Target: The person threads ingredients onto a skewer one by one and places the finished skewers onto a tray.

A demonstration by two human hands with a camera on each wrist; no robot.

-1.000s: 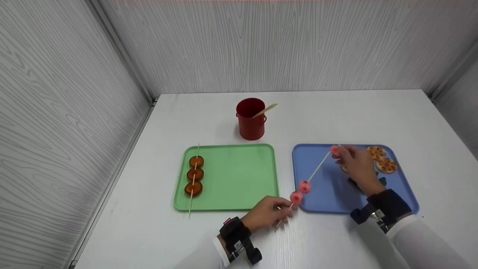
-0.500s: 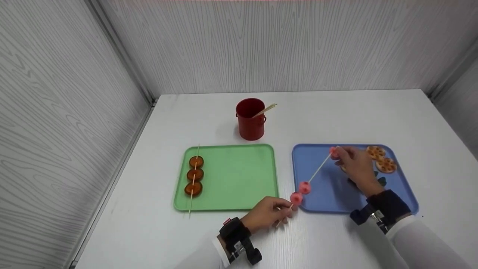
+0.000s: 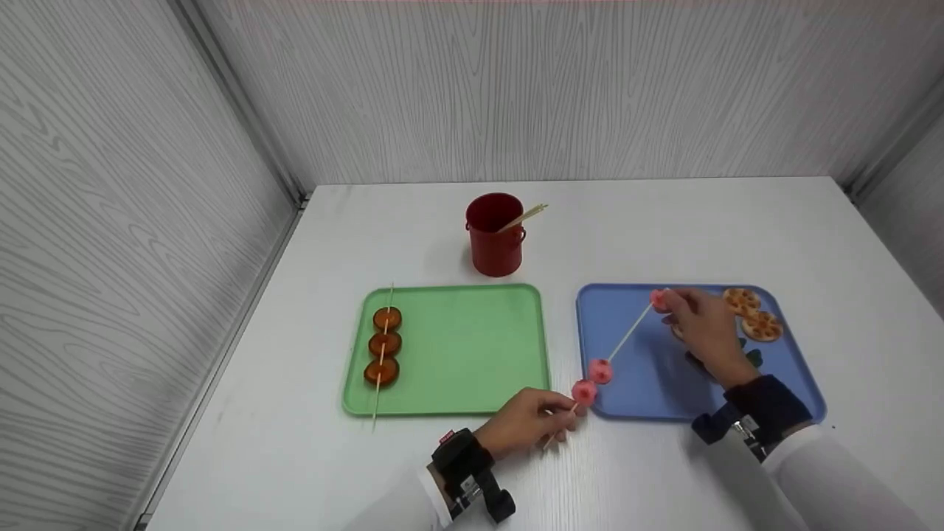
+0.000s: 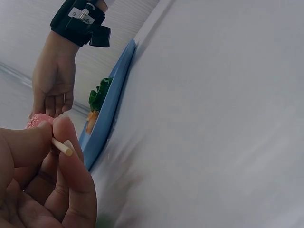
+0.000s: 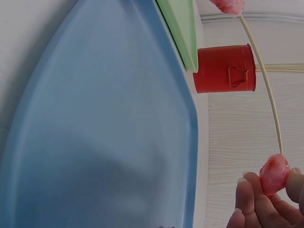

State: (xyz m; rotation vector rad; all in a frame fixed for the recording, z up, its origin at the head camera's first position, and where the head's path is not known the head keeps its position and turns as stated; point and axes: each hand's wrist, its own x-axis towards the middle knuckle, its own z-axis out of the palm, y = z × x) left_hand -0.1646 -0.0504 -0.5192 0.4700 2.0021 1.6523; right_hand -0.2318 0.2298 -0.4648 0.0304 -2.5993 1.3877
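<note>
A thin wooden skewer slants up and away between the two hands. My left hand pinches its near end between thumb and fingers; the blunt tip pokes out in the left wrist view. Two pink balls sit threaded on it, close to that hand. At the far end, over the blue tray, my right hand pinches another pink ball at the skewer's tip. The skewer bows slightly in the right wrist view. The right hand partly hides the food lying beneath it.
Lotus root slices and dark green pieces lie on the blue tray's right side. The green tray at left bears a skewer of brown round slices. Behind stands a red bucket with several bare skewers.
</note>
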